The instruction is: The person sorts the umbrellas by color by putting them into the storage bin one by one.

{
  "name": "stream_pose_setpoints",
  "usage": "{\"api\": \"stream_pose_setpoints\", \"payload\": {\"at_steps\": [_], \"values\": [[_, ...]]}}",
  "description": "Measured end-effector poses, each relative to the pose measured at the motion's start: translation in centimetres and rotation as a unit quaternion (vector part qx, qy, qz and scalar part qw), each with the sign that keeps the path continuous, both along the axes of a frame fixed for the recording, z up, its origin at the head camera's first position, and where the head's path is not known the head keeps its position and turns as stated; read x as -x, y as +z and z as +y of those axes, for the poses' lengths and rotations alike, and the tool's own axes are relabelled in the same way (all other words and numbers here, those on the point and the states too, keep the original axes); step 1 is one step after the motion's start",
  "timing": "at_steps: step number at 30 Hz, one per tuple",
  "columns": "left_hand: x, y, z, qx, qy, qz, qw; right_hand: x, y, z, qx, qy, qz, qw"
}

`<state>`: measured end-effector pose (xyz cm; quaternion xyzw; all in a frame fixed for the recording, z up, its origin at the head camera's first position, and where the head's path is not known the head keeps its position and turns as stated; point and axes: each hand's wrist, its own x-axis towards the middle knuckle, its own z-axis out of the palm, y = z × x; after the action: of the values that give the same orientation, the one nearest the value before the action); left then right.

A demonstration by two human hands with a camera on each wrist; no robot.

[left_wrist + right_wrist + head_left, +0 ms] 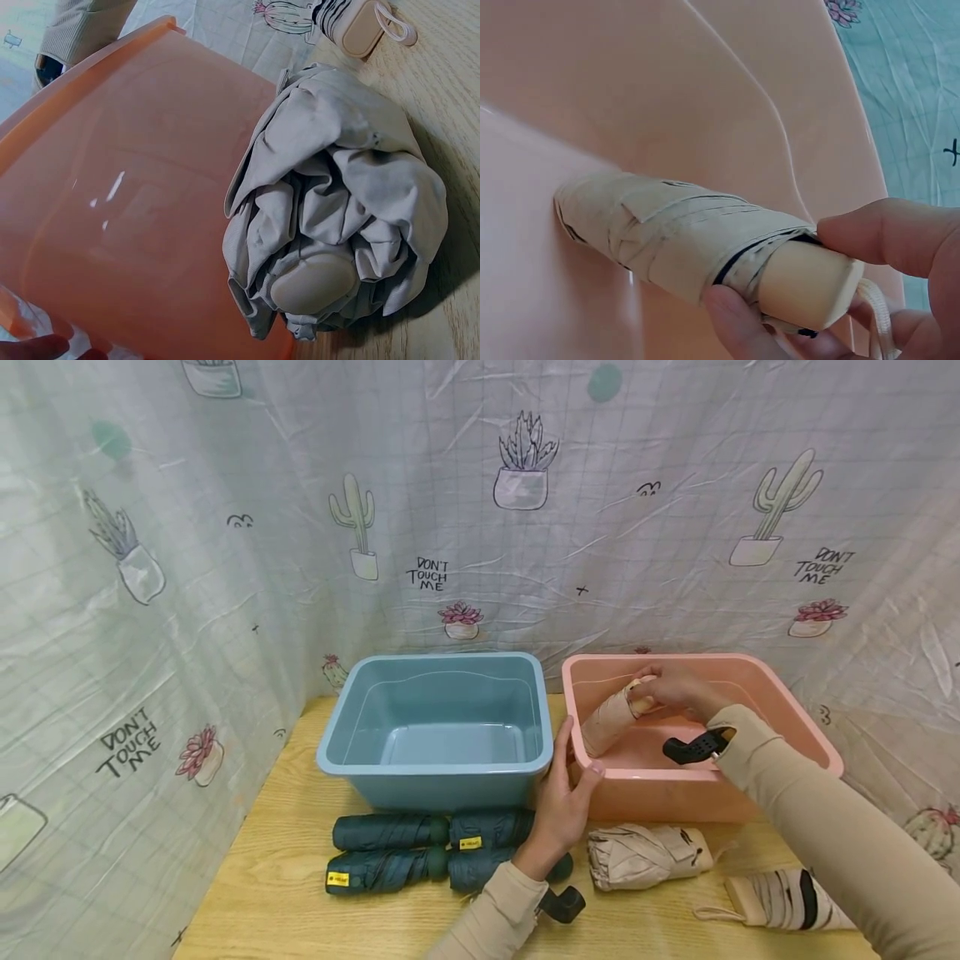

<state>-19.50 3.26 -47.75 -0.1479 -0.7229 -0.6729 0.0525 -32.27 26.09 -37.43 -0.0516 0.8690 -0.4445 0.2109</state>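
Beige | pinching umbrella handle [808,285] in right grip [670,687], likely for control | seemingly bracing pink bin [667,799] with spread left grip [558,808]

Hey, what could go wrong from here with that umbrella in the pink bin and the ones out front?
The beige umbrella is at a slant in the right hand, so it might slide or drop if let go. Its cord hangs by the fingers and could catch on them. The left hand is at the pink bin, its forearm crossing the view of the dark umbrellas; it might nudge them.
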Motion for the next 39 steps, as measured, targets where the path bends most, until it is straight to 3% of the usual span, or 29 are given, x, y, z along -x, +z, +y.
{"api": "stream_pose_setpoints", "payload": {"at_steps": [3,9,16,19,32,39], "values": [[0.0,0.0,0.1,-0.001,-0.002,-0.003,1.0,0.1,0.0,0.6,0.012,0.005,-0.013,1.0],[0.0,0.1,0.3,-0.003,-0.001,-0.004,1.0,0.1,0.5,1.7,-0.028,0.022,-0.015,0.999],[0.0,0.0,0.2,-0.002,0.004,-0.003,1.0,0.2,-0.2,3.6,-0.011,-0.002,-0.021,1.0],[0.0,-0.2,0.2,-0.003,0.003,-0.001,1.0,0.0,-0.5,4.1,0.003,-0.012,-0.045,0.999],[0.0,-0.1,0.1,-0.003,0.0,-0.005,1.0,-0.4,-0.8,5.3,-0.024,0.014,-0.129,0.991],[0.0,-0.2,0.0,-0.007,-0.005,-0.006,0.9999,-0.9,0.0,5.6,-0.051,0.039,-0.11,0.992]]}}
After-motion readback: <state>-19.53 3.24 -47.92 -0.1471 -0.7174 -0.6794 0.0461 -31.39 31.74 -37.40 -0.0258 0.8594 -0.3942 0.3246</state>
